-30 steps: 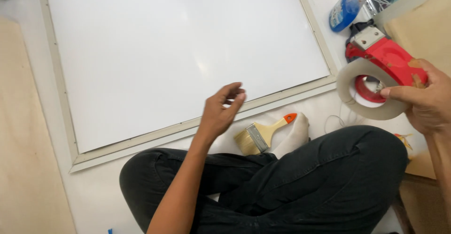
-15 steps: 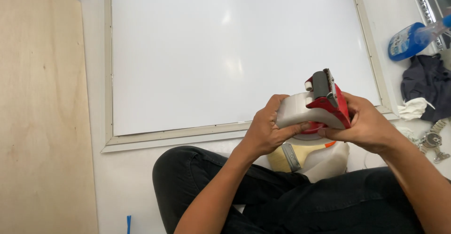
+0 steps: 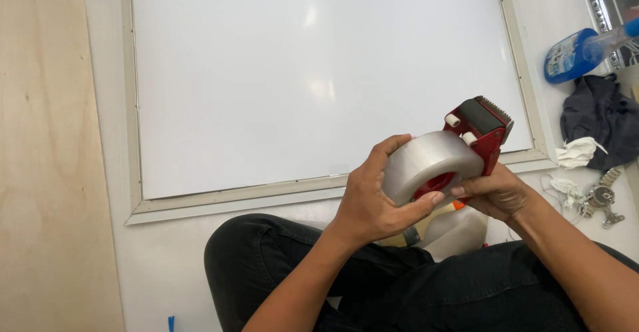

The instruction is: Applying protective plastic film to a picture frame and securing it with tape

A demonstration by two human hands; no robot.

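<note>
A roll of clear packing tape (image 3: 429, 165) mounted in a red tape dispenser (image 3: 480, 129) sits right of centre in the frame, held above the person's crossed legs in dark trousers (image 3: 413, 292). Starting at the far left, a pale plywood sheet (image 3: 46, 159) runs down the edge of the frame. Beside it, filling the upper middle, lies a large white board in a light frame (image 3: 226, 202), flat on the floor. Just below its lower edge, the left hand (image 3: 373, 202) is closed around the near side of the roll, thumb pressed along the bottom and fingers curled over the top. The right hand (image 3: 496, 195) is clamped on the dispenser's handle from below, one fingertip touching the roll's edge. A paintbrush (image 3: 426, 229) lies partly hidden under both hands. At the far right are a blue spray bottle (image 3: 572, 55), a dark cloth (image 3: 599, 115), crumpled white tissue (image 3: 576, 152) and a wristwatch (image 3: 602, 195). The dispenser's toothed blade points up and away; a finger sliding along the roll toward it could get nicked, and loose tape could fold onto itself.
</note>
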